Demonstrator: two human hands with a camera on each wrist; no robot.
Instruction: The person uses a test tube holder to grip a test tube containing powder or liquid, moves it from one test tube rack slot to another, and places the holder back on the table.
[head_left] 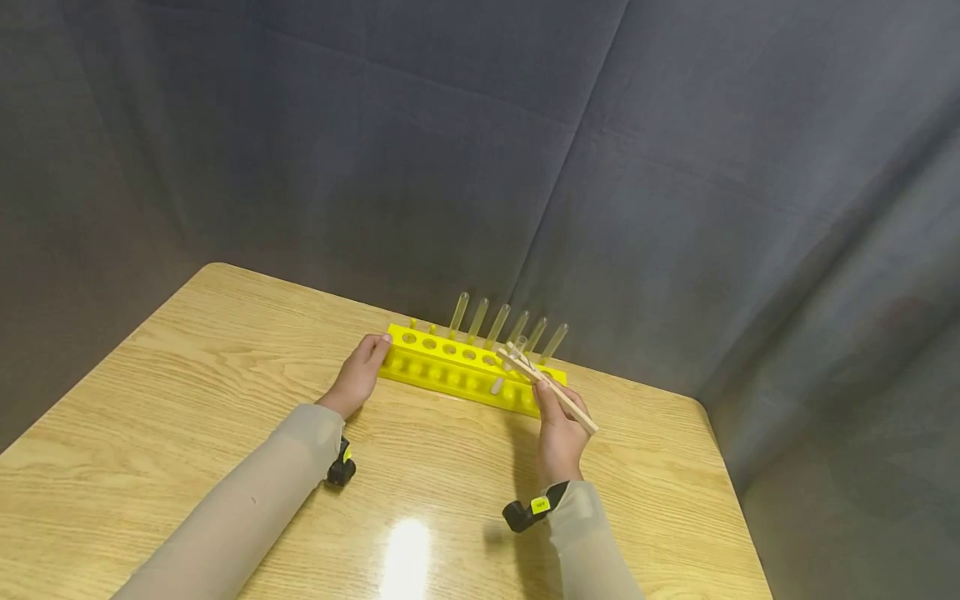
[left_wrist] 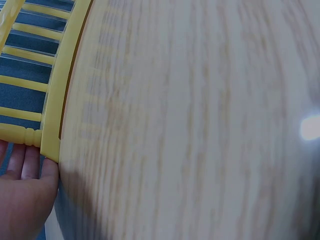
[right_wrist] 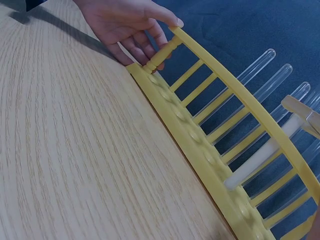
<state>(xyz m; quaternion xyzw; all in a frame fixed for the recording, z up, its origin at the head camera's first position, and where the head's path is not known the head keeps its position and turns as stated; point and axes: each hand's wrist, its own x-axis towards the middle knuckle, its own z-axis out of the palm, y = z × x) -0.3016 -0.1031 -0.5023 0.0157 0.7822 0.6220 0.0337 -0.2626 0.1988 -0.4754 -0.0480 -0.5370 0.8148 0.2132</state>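
A yellow test tube rack [head_left: 450, 379] stands near the table's back edge. At its left end my left hand [head_left: 355, 379] grips it, thumb on the top bar and fingers around the end post, as the right wrist view shows. My right hand [head_left: 562, 429] holds a wooden test tube holder [head_left: 577, 411] at the rack's right half. The jaws of the holder are around the upper part of a test tube [right_wrist: 257, 162], which passes through a top hole. That tube looks whitish, leans a little, and its rounded end is at the rack's base.
Several clear test tubes [head_left: 460, 312] sit upside down on pegs along the rack's back; two pegs [head_left: 413, 323] at the left are bare. The wooden table [head_left: 247, 367] extends around the rack. Grey curtains [head_left: 375, 167] hang close behind and at the sides.
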